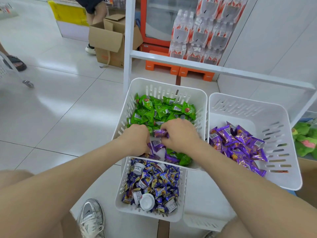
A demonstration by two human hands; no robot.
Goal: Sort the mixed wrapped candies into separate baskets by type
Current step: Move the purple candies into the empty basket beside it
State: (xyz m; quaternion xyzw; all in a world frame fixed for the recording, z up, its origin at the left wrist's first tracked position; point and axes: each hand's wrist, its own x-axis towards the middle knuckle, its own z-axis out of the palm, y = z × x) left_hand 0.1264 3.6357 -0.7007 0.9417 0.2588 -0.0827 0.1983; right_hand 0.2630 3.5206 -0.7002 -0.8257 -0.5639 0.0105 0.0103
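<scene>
Where both forearms reach down into the middle basket (133, 93), knuckles-up hands, left (137, 139) and right (178, 134), apparently curled on purple candies (159, 143).

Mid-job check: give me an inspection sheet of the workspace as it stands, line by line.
Surface: tiled floor; three white baskets on it.
Job's things: middle basket holds green candies mixed with purple ones; right basket holds purple candies; near basket holds blue candies and small white cups.
Clutter: cardboard box; plush toys.
Grippers: left hand and right hand both in the middle basket, gripping purple candies.
Cables: nothing seen.
Surroundings: white shelf frame, bottle packs, bystanders' feet.
</scene>
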